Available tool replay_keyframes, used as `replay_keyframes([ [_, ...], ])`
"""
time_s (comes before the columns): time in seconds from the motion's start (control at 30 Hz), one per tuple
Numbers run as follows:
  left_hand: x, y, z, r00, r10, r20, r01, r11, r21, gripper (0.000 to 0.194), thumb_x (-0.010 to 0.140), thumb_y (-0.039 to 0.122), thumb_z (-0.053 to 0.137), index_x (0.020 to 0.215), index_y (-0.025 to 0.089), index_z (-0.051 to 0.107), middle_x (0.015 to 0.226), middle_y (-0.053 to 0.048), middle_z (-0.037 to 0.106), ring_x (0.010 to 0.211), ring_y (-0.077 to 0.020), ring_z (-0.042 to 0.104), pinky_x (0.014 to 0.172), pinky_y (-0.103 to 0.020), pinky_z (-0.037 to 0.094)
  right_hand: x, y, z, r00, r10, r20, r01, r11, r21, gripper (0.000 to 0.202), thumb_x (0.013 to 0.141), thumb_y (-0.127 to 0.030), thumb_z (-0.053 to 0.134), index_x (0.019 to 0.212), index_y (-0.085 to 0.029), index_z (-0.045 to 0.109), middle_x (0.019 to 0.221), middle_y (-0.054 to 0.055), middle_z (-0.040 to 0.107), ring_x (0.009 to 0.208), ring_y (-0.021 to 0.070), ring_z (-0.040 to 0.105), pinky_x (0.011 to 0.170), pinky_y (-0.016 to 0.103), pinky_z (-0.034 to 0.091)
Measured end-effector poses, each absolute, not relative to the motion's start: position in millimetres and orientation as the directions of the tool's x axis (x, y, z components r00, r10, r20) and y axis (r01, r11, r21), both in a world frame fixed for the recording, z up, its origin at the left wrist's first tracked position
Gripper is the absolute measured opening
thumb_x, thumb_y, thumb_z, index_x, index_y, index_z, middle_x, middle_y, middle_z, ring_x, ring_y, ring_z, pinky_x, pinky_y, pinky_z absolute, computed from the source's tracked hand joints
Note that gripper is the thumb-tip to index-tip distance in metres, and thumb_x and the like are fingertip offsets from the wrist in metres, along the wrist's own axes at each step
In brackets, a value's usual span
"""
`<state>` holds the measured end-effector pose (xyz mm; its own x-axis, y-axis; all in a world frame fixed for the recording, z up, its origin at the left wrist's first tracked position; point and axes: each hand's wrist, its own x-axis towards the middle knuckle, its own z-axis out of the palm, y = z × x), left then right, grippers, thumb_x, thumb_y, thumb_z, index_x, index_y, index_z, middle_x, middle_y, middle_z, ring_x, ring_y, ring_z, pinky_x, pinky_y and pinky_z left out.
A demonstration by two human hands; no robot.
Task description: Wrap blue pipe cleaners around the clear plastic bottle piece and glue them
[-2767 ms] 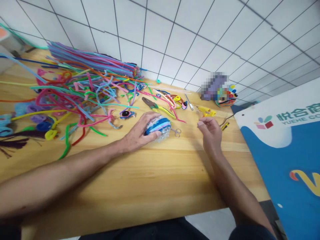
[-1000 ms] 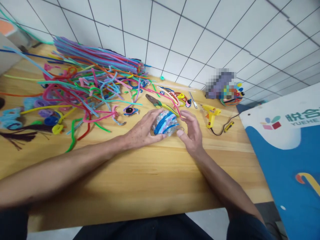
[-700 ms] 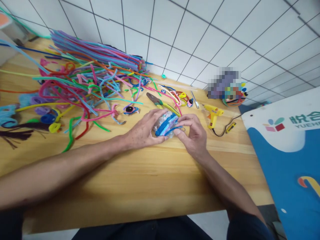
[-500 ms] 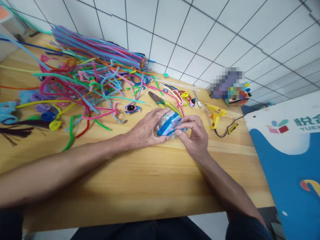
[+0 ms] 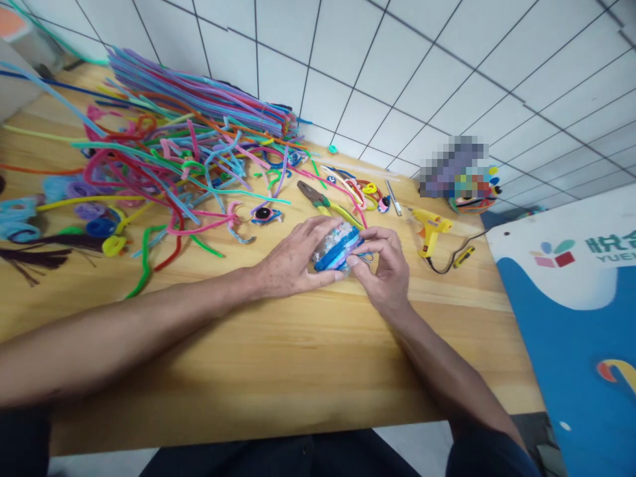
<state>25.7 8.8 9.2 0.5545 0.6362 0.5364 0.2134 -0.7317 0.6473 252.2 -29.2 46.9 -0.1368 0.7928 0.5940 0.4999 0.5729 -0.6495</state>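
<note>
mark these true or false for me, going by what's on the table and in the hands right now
1. The left hand and right hand are both on the blue-striped piece. True.
2. A small yellow cutter lies to the right of the yellow glue gun. True.
3. The glue gun is in the right hand. False: it lies on the table.
4. The pliers lie beyond the blue-striped piece. True.
5. Nothing lies to the left of the pliers. False: a tangle of pipe cleaners does.
</note>
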Motion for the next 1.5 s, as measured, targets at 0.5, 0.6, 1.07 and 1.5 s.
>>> replay_keyframes([
  [0.5,22.3,9.6,5.4,0.562,0.635,0.530,0.188,-0.722,0.665,0.083,0.104,0.049,0.068,0.173,0.030,0.026,0.167,-0.021,0.048,0.158,-0.0402,0.046,0.128,-0.067,0.045,257.6,-27.9,45.2,-0.077,0.858,0.507,0.446,0.485,-0.752,0.005,0.095,-0.033,0.078,0.097,-0.030,0.074,0.117,0.005,0.070,0.118,0.0262,0.068,0.108,0.051,0.055],
  [0.6,22.4,9.4,4.9,0.564,0.635,0.528,0.172,-0.716,0.677,0.085,0.103,0.046,0.070,0.173,0.030,0.026,0.168,-0.020,0.047,0.160,-0.0408,0.044,0.129,-0.068,0.043,258.7,-27.4,44.1,-0.045,0.875,0.483,0.437,0.452,-0.778,0.005,0.095,-0.033,0.077,0.096,-0.030,0.074,0.118,0.006,0.070,0.119,0.0267,0.068,0.109,0.052,0.054],
  [1.07,20.4,9.8,7.1,0.579,0.614,0.537,0.159,-0.731,0.664,0.085,0.102,0.043,0.071,0.173,0.028,0.026,0.169,-0.021,0.047,0.162,-0.0404,0.041,0.132,-0.068,0.041,257.0,-26.0,37.4,-0.047,0.858,0.512,0.418,0.482,-0.770,0.007,0.095,-0.032,0.079,0.095,-0.029,0.073,0.115,0.005,0.071,0.117,0.0254,0.069,0.107,0.050,0.055],
  [1.5,20.5,11.6,1.6,0.567,0.628,0.533,0.174,-0.724,0.668,0.107,0.091,0.038,0.080,0.176,0.026,0.016,0.175,-0.022,0.039,0.164,-0.0435,0.040,0.134,-0.068,0.039,257.6,-24.9,34.7,-0.023,0.865,0.501,0.444,0.458,-0.770,0.010,0.094,-0.036,0.078,0.093,-0.029,0.071,0.114,0.005,0.072,0.115,0.0260,0.069,0.106,0.050,0.056],
])
